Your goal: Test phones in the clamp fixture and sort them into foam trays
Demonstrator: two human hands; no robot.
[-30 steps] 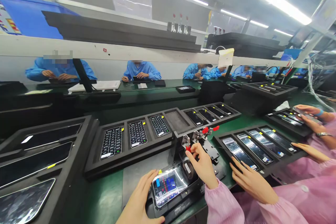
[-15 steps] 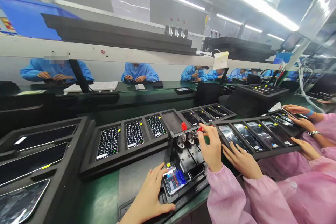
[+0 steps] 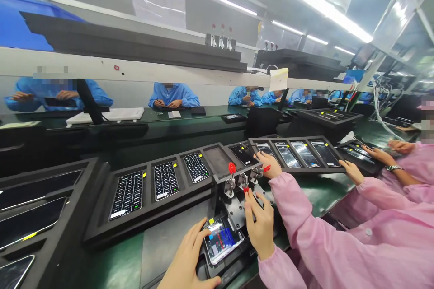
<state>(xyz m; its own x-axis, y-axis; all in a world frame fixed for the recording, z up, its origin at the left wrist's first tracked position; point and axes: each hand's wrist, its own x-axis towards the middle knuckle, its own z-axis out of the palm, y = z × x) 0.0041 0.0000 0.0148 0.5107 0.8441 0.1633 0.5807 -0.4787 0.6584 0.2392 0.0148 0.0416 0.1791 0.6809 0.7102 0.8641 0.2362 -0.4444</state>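
My left hand (image 3: 188,255), open with fingers and thumb spread, rests around the left end of a black fixture. A phone (image 3: 221,240) with a lit screen and a yellow tab lies in that fixture, its far part under metal blocks (image 3: 235,214). Along the fixture's top are several toggle clamps (image 3: 229,185) with red tips. My right hand (image 3: 260,222) has its fingertips closed on the red handle (image 3: 246,189) of the middle clamp, which is tipped toward me. The left clamp's red handle (image 3: 232,168) stands upright.
Behind the fixture, a black foam tray (image 3: 145,169) holds phones showing lit grids. Another phone tray (image 3: 16,244) is at left. A co-worker's hands (image 3: 270,165) hold a tray of phones (image 3: 296,169) at right. People in blue sit beyond the shelf (image 3: 190,76).
My right hand has moved down and left, onto the middle clamp's handle. The co-worker has shifted the right-hand phone tray away and leftward, over the tray behind. The view has turned slightly right.
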